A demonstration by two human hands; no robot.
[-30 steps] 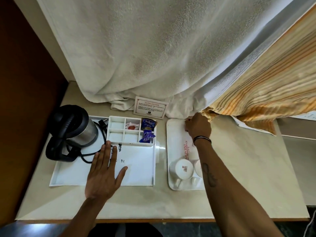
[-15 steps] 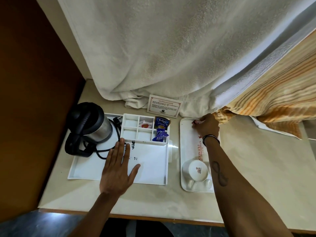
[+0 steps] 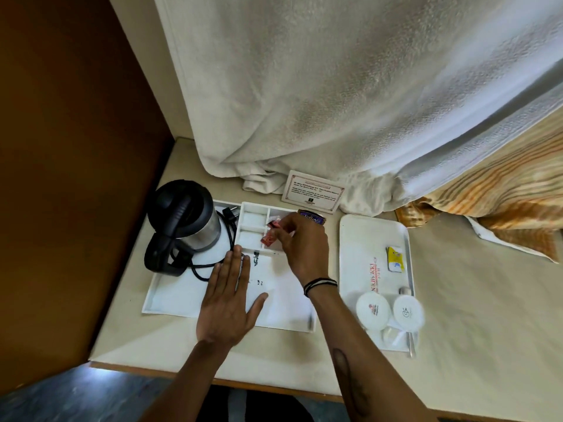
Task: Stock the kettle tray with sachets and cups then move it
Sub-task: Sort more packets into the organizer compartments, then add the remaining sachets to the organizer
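Note:
The white kettle tray (image 3: 170, 296) lies on the counter with a black and steel kettle (image 3: 185, 220) at its left and a divided sachet section (image 3: 253, 220) at the back. My left hand (image 3: 228, 300) rests flat and open on the tray's floor. My right hand (image 3: 301, 242) hovers over the compartments, fingers pinched on a small red sachet (image 3: 269, 237). A dark blue tea sachet (image 3: 312, 219) stands behind that hand. To the right, a second white tray (image 3: 365, 239) carries two upturned white cups (image 3: 373, 309) (image 3: 408, 312) and a yellow sachet (image 3: 395, 258).
A white towel (image 3: 335, 102) and a striped orange cloth (image 3: 502, 202) hang over the back of the counter. A printed card (image 3: 313, 194) leans against the towel. A brown wooden panel (image 3: 70, 178) closes the left side. A spoon (image 3: 411, 342) lies by the cups.
My right hand left the far end of the cup tray and moved left over the sachet compartments, now holding a red sachet. The view shifted right. My left hand stayed on the kettle tray.

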